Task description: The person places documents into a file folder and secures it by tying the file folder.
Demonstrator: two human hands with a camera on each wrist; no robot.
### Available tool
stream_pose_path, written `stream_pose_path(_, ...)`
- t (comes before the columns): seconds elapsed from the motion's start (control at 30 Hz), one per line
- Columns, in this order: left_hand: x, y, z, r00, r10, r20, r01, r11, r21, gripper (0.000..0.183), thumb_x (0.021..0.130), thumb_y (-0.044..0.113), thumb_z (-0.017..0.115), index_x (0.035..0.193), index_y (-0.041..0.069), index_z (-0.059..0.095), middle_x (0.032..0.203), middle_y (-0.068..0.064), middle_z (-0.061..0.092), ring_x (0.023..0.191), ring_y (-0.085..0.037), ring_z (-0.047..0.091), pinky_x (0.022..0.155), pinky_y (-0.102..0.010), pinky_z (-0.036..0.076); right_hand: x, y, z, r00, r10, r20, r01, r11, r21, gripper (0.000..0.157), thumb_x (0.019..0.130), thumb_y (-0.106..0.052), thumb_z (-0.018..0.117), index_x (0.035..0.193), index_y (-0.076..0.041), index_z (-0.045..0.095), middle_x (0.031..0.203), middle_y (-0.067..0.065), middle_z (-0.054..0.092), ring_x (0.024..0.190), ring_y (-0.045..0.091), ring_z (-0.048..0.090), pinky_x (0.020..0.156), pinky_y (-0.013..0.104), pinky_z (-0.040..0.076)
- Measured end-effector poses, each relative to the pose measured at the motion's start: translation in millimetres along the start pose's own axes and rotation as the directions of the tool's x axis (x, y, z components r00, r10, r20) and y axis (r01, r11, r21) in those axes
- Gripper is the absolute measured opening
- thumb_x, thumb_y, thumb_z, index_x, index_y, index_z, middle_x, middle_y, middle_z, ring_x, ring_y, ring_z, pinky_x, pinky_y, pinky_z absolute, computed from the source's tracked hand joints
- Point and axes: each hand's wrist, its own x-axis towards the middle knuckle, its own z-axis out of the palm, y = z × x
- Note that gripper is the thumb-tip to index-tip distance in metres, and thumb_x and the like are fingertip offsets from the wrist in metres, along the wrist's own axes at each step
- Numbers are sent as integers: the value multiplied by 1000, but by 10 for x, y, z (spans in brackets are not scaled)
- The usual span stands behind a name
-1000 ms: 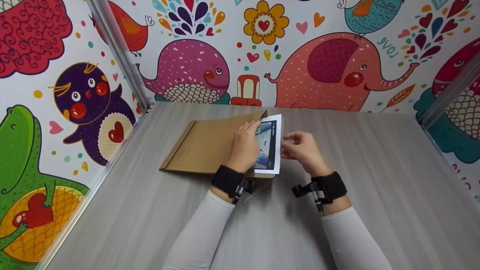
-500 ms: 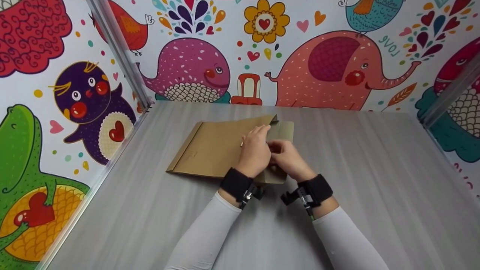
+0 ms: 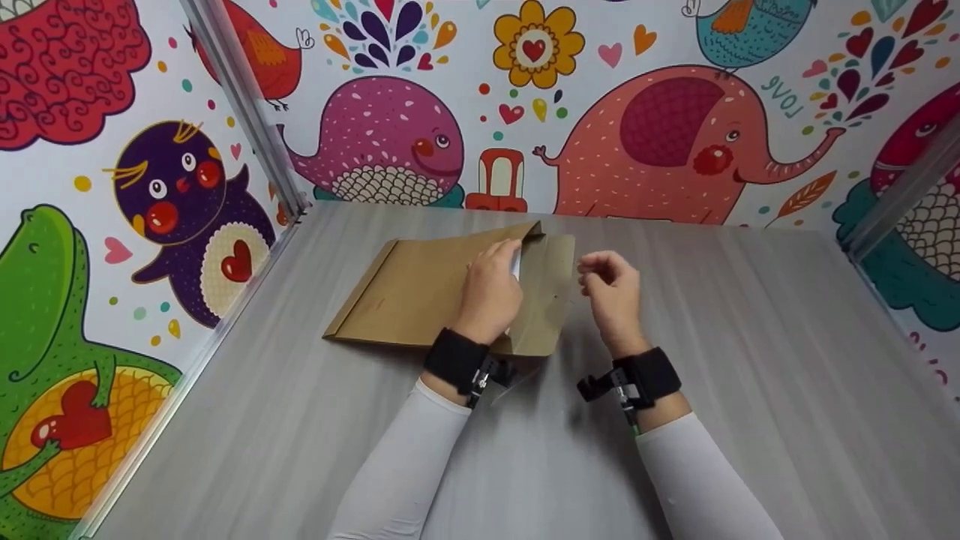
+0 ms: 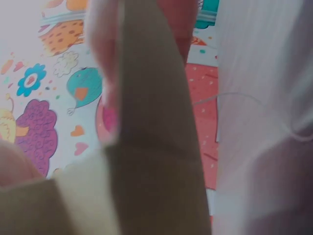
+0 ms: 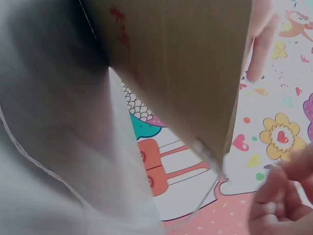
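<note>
A brown kraft-paper envelope (image 3: 397,292) stands tilted on the table, its flap (image 3: 547,300) extended to the right. At its mouth my left hand (image 3: 489,296) grips the edge, with parts of the hand on both sides of the paper in the left wrist view. A thin strip of the white sheet (image 3: 517,259) shows inside beside those fingers; most of the sheet is hidden. My right hand (image 3: 613,300) hovers just right of the flap, fingers loosely curled, with nothing visible in them. From the envelope's lower corner hangs a thin pale string (image 5: 203,200).
Grey wood-grain table (image 3: 750,375) lies around and in front of the envelope. Behind it rises a wall (image 3: 592,172) printed with cartoon animals, with metal corner posts (image 3: 247,105) at the sides. Both wrists wear black straps (image 3: 651,377) with small cameras.
The printed sheet, sticking out one second ago, went inside the envelope as my right hand moved left into the mouth. That hand has since withdrawn to the right; my left hand kept its hold.
</note>
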Motion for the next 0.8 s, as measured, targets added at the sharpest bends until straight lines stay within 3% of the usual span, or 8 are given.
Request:
stream_pose_path(0.13, -10, 3, -97, 1000, 14, -10, -15, 1000, -22, 50, 98, -15, 48, 144, -2, 62, 150, -19, 62, 142, -35, 57, 122, -55, 43, 27, 133, -34, 999, 37, -21, -37, 999, -3, 37, 91, 13, 48, 123, 5, 64, 116, 16, 65, 105, 25, 62, 76, 19, 51)
stream_pose_path(0.23, -14, 7, -141, 1000, 11, -15, -11, 999, -31, 51, 97, -15, 48, 144, -1, 62, 150, -19, 62, 141, -34, 58, 120, -48, 46, 38, 235, -61, 983, 90, 161, -83, 995, -47, 54, 87, 15, 48, 139, 5, 57, 134, 24, 61, 122, 31, 58, 84, 20, 52)
stream_pose_path(0.3, -10, 6, -139, 1000, 3, -10, -3, 999, -35, 51, 97, -15, 49, 145, -1, 61, 150, -18, 62, 140, -33, 59, 119, -47, 47, 47, 286, -94, 936, 119, 331, -104, 993, -63, 57, 87, 15, 51, 143, 6, 54, 136, 24, 62, 122, 29, 60, 88, 23, 54)
stream_pose_path(0.37, 0, 0, -105, 1000, -1, 0, 1, 1000, -31, 51, 99, -14, 48, 146, -1, 60, 149, -18, 63, 138, -33, 60, 118, -46, 48, 61, 321, -141, 862, 148, 485, -129, 989, -73, 56, 89, 12, 56, 144, 7, 54, 132, 19, 66, 118, 23, 64, 91, 26, 56)
stream_pose_path(0.43, 5, -10, -35, 1000, -10, 13, 10, 1000, -15, 50, 100, -14, 48, 146, -1, 60, 149, -18, 63, 137, -33, 61, 117, -46, 49, 83, 350, -199, 789, 180, 587, -162, 983, -84, 52, 91, 8, 60, 143, 7, 56, 124, 12, 72, 109, 18, 69, 90, 29, 59)
stream_pose_path(0.5, 2, -19, 63, 999, -18, 30, 17, 1000, 22, 50, 100, -13, 49, 146, 1, 61, 148, -17, 64, 137, -33, 61, 117, -47, 49, 111, 375, -267, 740, 216, 637, -196, 975, -102, 45, 93, 5, 62, 139, 7, 59, 111, 4, 74, 95, 14, 69, 82, 28, 59)
stream_pose_path(0.67, -47, -36, 364, 993, -27, 116, 6, 985, 174, 51, 97, -8, 55, 146, 4, 62, 148, -15, 65, 135, -37, 62, 112, -53, 50, 195, 445, -443, 700, 318, 639, -261, 947, -186, 12, 101, -1, 58, 108, 0, 66, 87, -4, 66, 72, 8, 57, 65, 23, 49)
stream_pose_path(0.8, -82, -74, 549, 972, -89, 215, 38, 972, 232, 54, 98, -4, 58, 151, 7, 58, 152, -13, 61, 138, -37, 59, 111, -59, 48, 259, 447, -593, 683, 358, 637, -222, 932, -286, 16, 105, -7, 57, 101, 3, 69, 76, -7, 59, 65, 5, 50, 60, 20, 43)
